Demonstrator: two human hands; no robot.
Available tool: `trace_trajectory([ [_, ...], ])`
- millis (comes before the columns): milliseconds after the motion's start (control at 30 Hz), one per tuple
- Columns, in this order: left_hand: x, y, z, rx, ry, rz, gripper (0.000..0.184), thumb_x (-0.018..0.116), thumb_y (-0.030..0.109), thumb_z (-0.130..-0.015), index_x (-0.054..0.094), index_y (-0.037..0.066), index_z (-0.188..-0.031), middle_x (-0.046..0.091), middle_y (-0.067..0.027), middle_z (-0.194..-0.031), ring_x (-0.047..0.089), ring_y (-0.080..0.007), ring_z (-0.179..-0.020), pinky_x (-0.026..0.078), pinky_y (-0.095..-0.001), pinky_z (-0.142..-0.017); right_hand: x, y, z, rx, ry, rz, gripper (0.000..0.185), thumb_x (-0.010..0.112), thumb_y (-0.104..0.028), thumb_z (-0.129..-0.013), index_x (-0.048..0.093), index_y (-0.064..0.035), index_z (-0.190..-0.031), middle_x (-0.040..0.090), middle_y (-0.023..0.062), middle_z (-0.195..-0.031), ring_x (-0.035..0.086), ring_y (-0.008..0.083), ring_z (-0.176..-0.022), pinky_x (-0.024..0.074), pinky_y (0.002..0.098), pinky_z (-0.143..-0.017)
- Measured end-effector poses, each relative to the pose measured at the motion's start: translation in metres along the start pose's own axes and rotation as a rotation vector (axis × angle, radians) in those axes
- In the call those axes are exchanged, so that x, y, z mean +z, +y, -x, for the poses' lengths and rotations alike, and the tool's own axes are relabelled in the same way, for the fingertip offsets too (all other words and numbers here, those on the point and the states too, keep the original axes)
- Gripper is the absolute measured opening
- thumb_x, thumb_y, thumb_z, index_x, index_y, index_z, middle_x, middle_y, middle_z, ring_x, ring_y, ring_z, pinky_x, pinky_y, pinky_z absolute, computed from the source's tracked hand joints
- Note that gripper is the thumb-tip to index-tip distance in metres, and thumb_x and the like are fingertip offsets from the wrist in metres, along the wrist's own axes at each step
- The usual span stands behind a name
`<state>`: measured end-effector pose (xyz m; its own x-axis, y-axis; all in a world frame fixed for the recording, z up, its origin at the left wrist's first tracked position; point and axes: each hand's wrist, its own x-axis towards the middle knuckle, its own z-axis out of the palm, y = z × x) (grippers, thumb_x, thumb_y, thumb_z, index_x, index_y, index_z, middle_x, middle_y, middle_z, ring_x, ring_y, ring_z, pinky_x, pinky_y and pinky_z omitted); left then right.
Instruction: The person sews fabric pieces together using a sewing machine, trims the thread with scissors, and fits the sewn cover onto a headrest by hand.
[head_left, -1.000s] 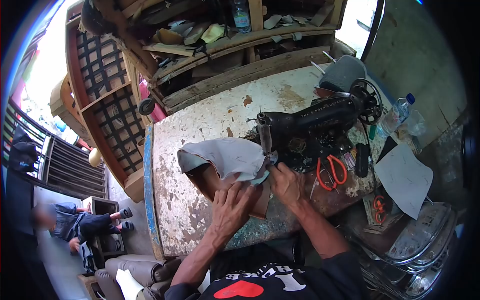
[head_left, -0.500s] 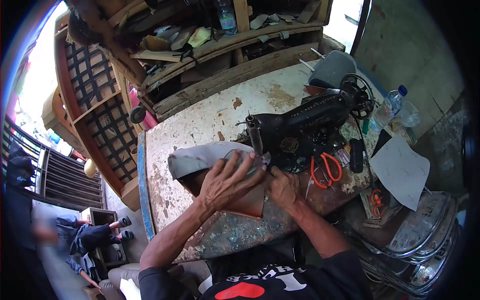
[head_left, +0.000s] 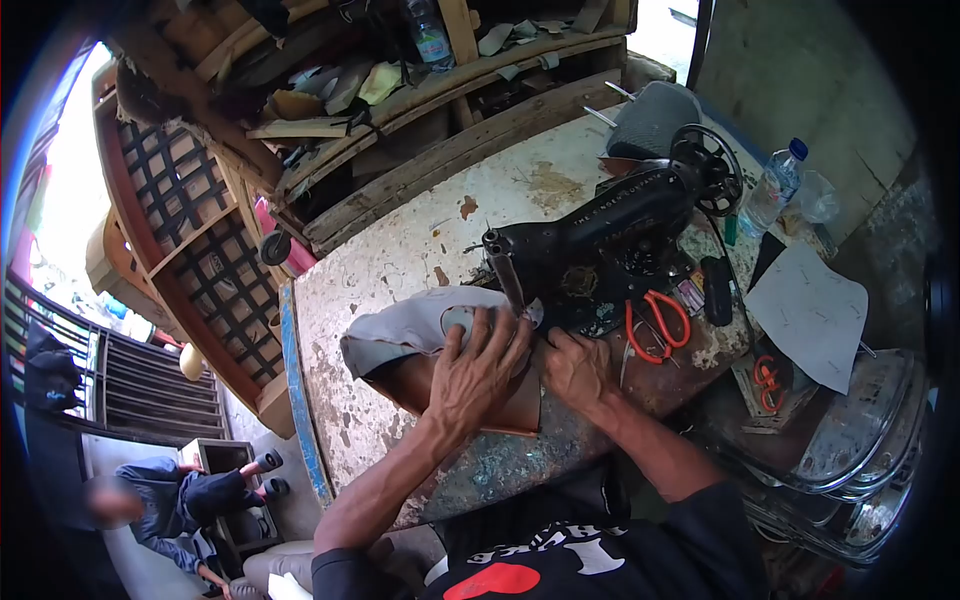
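One left hand [head_left: 470, 368] spread palm-down on grey-and-brown piece [head_left: 395, 325], left end of sewing machine [head_left: 600, 228]; right hand [head_left: 580, 372] curled beside piece, cannot tell if gripping; orange-handled tool [head_left: 686, 320] farther right

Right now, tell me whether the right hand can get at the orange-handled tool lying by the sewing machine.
Probably yes: the orange-handled tool lies just to the right of the right hand, beside the sewing machine, and nothing bulky shows between them to block the way.
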<state>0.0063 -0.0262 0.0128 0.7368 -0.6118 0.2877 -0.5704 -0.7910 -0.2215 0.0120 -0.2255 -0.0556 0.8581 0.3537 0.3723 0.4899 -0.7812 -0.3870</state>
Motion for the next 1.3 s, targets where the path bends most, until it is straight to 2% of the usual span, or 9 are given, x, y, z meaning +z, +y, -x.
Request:
trace_trajectory([
  [33,0.009,0.002,0.003,-0.076,-0.063,0.051,0.085,0.082,0.034,-0.077,0.053,0.012,-0.154,0.057,-0.0113,-0.145,0.056,-0.0281,-0.131,0.042,-0.0525,-0.102,-0.005,-0.004,-0.001,0.013,0.036,-0.013,0.033,0.071,-0.015,-0.087,0.075,-0.0088,-0.119,0.065,0.0116,-0.091,0.074,0.0334,-0.077,0.0604,0.0491,-0.062],
  [167,0.022,0.005,0.006,-0.133,-0.029,0.030,0.085,0.080,0.030,-0.079,0.051,0.010,-0.156,0.060,-0.0108,-0.141,0.060,-0.0277,-0.119,0.044,-0.0474,-0.097,-0.005,-0.003,-0.002,0.001,0.074,-0.046,0.022,0.068,-0.014,-0.089,0.075,-0.0072,-0.109,0.065,0.0131,-0.088,0.073,0.0349,-0.073,0.0596,0.0490,-0.061],
  [200,0.007,0.006,-0.001,-0.147,-0.026,0.056,0.065,0.068,0.025,-0.089,0.057,0.007,-0.150,0.063,-0.0126,-0.136,0.062,-0.0224,-0.108,0.045,-0.0383,-0.087,-0.005,-0.002,-0.003,0.004,0.076,-0.049,0.022,0.068,-0.014,-0.089,0.075,-0.0072,-0.109,0.065,0.0131,-0.088,0.073,0.0349,-0.073,0.0596,0.0490,-0.061],
  [467,0.021,0.006,-0.004,-0.107,-0.084,0.249,0.050,0.074,0.021,-0.084,0.068,0.008,-0.132,0.070,-0.0089,-0.132,0.068,-0.0211,-0.108,0.046,-0.0407,-0.091,-0.008,-0.002,-0.003,-0.046,0.093,-0.050,0.009,0.069,-0.010,-0.091,0.071,-0.0035,-0.096,0.061,0.0118,-0.082,0.071,0.0321,-0.071,0.0585,0.0461,-0.059],
  [700,0.029,0.012,0.000,-0.151,-0.042,0.339,0.052,0.074,0.015,-0.081,0.069,0.006,-0.133,0.070,-0.0106,-0.132,0.068,-0.0251,-0.108,0.048,-0.0405,-0.090,-0.011,-0.004,-0.003,-0.066,0.082,-0.009,0.010,0.070,-0.012,-0.092,0.070,-0.0031,-0.097,0.061,0.0098,-0.082,0.072,0.0281,-0.073,0.0590,0.0416,-0.057],
  [767,0.029,0.013,-0.001,-0.147,0.006,0.361,0.042,0.070,0.014,-0.087,0.069,0.006,-0.128,0.068,-0.0093,-0.127,0.067,-0.0251,-0.103,0.049,-0.0403,-0.087,-0.009,-0.001,-0.004,-0.085,0.082,0.002,0.011,0.069,-0.014,-0.093,0.070,-0.0033,-0.097,0.061,0.0088,-0.082,0.071,0.0271,-0.072,0.0592,0.0412,-0.057],
  [900,0.038,0.016,0.004,-0.183,0.000,0.376,0.052,0.072,0.010,-0.081,0.069,0.004,-0.132,0.068,-0.0129,-0.134,0.067,-0.0282,-0.110,0.049,-0.0414,-0.091,-0.010,-0.001,-0.004,-0.082,0.075,0.019,0.011,0.068,-0.015,-0.094,0.070,-0.0038,-0.098,0.062,0.0082,-0.083,0.071,0.0263,-0.072,0.0591,0.0411,-0.056],
  [967,0.039,0.017,0.005,-0.199,-0.014,0.375,0.052,0.071,0.009,-0.082,0.068,0.004,-0.134,0.067,-0.0136,-0.135,0.066,-0.0295,-0.110,0.049,-0.0421,-0.092,-0.006,0.000,-0.003,-0.079,0.085,0.049,0.024,0.073,-0.016,-0.092,0.075,-0.0035,-0.112,0.062,0.0072,-0.082,0.070,0.0262,-0.069,0.0578,0.0412,-0.055],
  [1300,0.046,0.017,-0.002,-0.198,0.056,0.390,0.041,0.067,0.011,-0.091,0.067,0.003,-0.131,0.068,-0.0163,-0.131,0.066,-0.0304,-0.109,0.048,-0.0436,-0.089,-0.008,0.005,-0.010,-0.041,0.098,0.068,0.024,0.073,-0.019,-0.091,0.077,-0.0087,-0.112,0.062,0.0070,-0.082,0.069,0.0276,-0.069,0.0552,0.0445,-0.054],
])
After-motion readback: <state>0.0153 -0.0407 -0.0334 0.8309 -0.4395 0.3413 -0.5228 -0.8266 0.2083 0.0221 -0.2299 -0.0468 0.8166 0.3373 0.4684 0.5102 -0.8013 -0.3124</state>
